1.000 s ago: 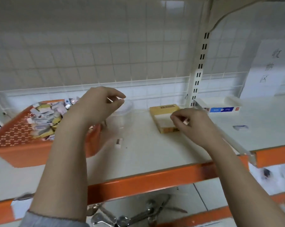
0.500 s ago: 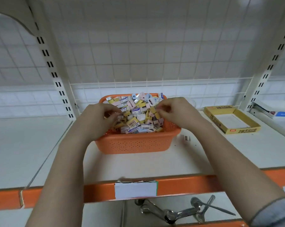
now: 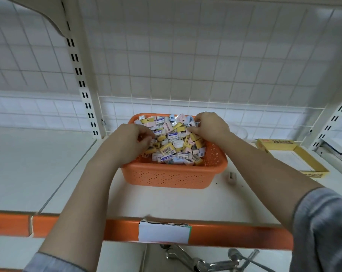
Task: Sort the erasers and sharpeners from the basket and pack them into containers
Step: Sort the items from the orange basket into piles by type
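An orange perforated basket (image 3: 174, 173) stands on the white shelf, heaped with small erasers and sharpeners (image 3: 173, 143) in yellow, white, pink and pale blue. My left hand (image 3: 127, 144) reaches in over the basket's left rim, and its curled fingertips pinch a small white piece (image 3: 153, 141) off the pile. At the far right corner of the pile my right hand (image 3: 210, 126) has its fingers and thumb curled around a small pale piece (image 3: 191, 125). An open yellow cardboard box (image 3: 311, 167) lies to the right. A clear plastic container (image 3: 242, 132) stands behind my right wrist.
A single small sharpener (image 3: 232, 176) lies on the shelf just right of the basket. A white carton (image 3: 335, 152) sits at the far right by a slotted upright. The shelf's orange front edge (image 3: 235, 235) carries a white label (image 3: 163, 232). A wire grid backs the shelf.
The view swung left from the yellow box to the basket. Both hands went from above the shelf into the basket's pile, and the right hand has since shifted toward the far right corner.
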`<state>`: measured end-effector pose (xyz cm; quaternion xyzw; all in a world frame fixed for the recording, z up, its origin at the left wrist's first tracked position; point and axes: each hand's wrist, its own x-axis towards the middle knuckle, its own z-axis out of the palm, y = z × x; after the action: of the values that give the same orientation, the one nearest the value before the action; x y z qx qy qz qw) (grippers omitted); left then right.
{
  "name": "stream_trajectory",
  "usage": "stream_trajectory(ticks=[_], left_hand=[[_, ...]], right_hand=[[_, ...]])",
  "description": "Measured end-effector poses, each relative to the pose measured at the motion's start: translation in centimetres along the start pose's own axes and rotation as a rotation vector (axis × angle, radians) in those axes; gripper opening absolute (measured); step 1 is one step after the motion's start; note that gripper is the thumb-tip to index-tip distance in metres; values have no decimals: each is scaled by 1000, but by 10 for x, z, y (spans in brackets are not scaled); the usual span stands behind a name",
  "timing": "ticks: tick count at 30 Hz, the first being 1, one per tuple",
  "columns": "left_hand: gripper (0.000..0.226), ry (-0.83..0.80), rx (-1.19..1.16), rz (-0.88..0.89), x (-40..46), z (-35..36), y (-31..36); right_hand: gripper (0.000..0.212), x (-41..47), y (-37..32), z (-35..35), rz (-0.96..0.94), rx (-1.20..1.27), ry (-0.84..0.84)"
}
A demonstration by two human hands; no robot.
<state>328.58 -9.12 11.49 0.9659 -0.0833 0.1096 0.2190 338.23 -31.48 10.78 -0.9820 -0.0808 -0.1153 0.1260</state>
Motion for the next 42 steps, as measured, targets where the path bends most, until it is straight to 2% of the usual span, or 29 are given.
stream_trajectory(ticks=[3,6,10,14,20,24,27,29,31,34,39,42], left_hand=[[24,-12,25,18,9,0,0],[26,-36,64,39,25,1,2],[32,-92,159,81,55,7,4],[43,-164,253,104,79,17,7],[36,-188,335,109,92,28,3],[28,-126,318,95,92,29,2],[28,-8,247,103,87,23,7],[29,80,162,122,79,19,14],[27,135,67,139,69,17,22],[23,157,-39,175,54,21,37],[30,183,-120,211,31,34,83],[28,219,-169,220,13,43,116]], right_hand=[[31,2,-2,3,48,20,46],[22,0,3,5,70,159,100],[22,-11,8,0,91,383,190],[23,-31,11,-5,93,500,281],[19,-63,16,-3,160,674,297],[16,-79,15,-4,143,776,307],[5,-90,15,-5,145,818,355],[4,-95,17,-6,173,830,392],[14,-100,23,-7,218,809,420],[21,-111,34,-11,290,855,479],[6,-136,65,-26,264,869,497],[14,-150,98,-32,270,869,495]])
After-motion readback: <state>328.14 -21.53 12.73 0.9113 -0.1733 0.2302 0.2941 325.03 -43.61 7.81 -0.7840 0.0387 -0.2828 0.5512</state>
